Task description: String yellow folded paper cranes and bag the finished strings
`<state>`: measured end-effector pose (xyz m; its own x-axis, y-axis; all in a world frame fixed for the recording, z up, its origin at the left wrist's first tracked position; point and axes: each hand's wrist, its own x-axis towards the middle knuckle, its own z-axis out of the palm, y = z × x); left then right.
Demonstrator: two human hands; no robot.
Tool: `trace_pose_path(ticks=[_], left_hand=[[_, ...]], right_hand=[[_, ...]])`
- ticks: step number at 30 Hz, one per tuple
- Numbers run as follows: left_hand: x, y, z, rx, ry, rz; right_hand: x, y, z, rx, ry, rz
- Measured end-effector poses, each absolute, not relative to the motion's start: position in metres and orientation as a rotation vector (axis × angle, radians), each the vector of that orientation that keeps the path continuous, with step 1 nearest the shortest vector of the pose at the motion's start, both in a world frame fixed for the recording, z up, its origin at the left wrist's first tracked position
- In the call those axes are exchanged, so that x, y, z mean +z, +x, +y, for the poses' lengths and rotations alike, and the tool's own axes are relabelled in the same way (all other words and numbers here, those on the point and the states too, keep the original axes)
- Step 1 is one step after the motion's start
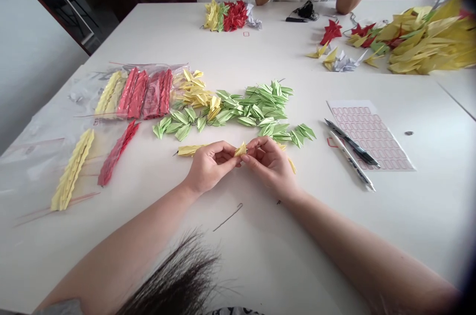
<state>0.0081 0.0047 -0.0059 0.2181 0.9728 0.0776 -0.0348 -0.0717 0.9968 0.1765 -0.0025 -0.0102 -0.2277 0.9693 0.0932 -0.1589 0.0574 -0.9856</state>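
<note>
Broadly, a white table (148, 42) fills most of the frame. Across its centre lies a loose heap of green folded papers (260, 101); right of centre rests a sheet of red-outlined labels (372, 139). Just below the heap, the left hand (208, 168) and right hand (273, 168) come together, thumbs and fingertips pinching one small yellow folded paper (241, 150) between them, near mid-frame.
</note>
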Motion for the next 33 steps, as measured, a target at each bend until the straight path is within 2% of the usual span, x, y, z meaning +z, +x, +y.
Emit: trace_pose_path(ticks=[4, 10, 13, 33], left_hand=[[-0.0066, 0.008, 0.0026, 1.172, 1.454, 1.016], [-0.0033, 0.0055, 0.0023, 1.015, 1.403, 1.055], [-0.0005, 0.0062, 0.0011, 1.063, 1.392, 1.041], [-0.0009, 0.007, 0.0023, 0.971, 1.417, 1.065]], right_hand=[[-0.0096, 0.1782, -0.0015, 1.289, -0.898, -1.376], [-0.0107, 0.1811, -0.0015, 1.11, -0.875, -1.439], [-0.0097, 0.1809, -0.0033, 1.057, -0.894, -1.514], [-0.0044, 0.1844, -0.0049, 1.18, -0.962, -1.59]])
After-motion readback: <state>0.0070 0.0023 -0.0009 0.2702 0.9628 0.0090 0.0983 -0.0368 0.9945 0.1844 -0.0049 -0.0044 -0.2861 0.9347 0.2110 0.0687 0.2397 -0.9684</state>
